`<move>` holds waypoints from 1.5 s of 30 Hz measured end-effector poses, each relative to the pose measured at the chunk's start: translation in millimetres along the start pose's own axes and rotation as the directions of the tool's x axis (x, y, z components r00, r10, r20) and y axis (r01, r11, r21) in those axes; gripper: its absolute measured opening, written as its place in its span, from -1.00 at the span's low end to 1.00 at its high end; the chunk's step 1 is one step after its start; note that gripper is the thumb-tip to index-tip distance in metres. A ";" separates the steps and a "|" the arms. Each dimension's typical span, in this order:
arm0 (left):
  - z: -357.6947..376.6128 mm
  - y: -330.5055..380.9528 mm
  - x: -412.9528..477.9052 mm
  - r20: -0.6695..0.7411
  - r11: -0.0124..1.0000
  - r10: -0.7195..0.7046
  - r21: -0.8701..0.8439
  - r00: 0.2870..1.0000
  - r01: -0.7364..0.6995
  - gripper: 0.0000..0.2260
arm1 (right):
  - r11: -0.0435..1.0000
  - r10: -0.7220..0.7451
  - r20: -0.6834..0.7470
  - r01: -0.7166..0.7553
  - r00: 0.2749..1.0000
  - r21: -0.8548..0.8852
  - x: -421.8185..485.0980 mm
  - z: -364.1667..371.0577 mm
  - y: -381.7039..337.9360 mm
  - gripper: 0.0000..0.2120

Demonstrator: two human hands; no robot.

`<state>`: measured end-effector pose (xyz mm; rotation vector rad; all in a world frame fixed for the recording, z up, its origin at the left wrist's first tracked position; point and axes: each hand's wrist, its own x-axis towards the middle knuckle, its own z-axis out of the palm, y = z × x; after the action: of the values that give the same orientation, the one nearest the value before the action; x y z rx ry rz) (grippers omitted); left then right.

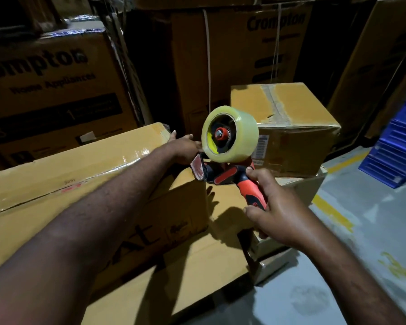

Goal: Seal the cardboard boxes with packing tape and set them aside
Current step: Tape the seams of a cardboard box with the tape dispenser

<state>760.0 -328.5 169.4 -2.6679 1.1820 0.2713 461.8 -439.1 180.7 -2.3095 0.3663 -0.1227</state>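
Head view: tape dispenser (230, 171) is held in the air above the low box (174, 254), with a clear tape roll (240, 137) mounted on it, the roll's open side towards the camera. Dispenser sits just ahead of and above the right hand (274, 212), which wraps its fingers round the red-and-black handle, thumb on top. Left hand (185, 148) reaches forward over the far end of the long box (68, 184), fingers stretched out, holding nothing visible. Part of that hand lies behind the roll, so contact with tape or box cannot be told. Long box shows glossy tape along its top. Sealed box (291, 109) stands behind the roll on another carton, tape strip across its lid. Dispenser's blade end is dim. Printed cartons (56, 90) are in shadow at back; blue crates (399, 148) are cut off at the right edge; grey floor (338, 266) has yellow lines
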 end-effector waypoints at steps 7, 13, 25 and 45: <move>-11.4 7.5 -15.9 0.020 0.998 -0.044 -0.042 0.999 0.045 -0.58 | 1.000 -0.016 -0.070 0.016 0.997 -0.004 -20.3 25.9 14.5 -0.33; -11.9 13.9 -15.8 0.016 0.996 -0.037 -0.080 0.999 0.038 -0.56 | 1.000 0.014 -0.096 -0.011 0.995 0.029 -33.3 37.8 26.2 -0.30; -15.2 19.7 -27.4 -0.035 0.973 -0.124 -0.199 0.992 0.115 -0.59 | 0.999 -0.032 -0.118 0.029 0.993 -0.030 -49.9 48.6 27.8 -0.31; -4.1 45.2 -86.3 -0.067 0.922 0.135 -0.358 0.989 -0.150 -0.58 | 0.996 -0.033 -0.165 0.018 0.986 -0.092 -52.4 71.4 41.7 -0.41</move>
<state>669.5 -298.3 189.8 -2.9101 1.4688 0.5071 416.7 -401.2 102.4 -2.4006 0.4338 -0.3191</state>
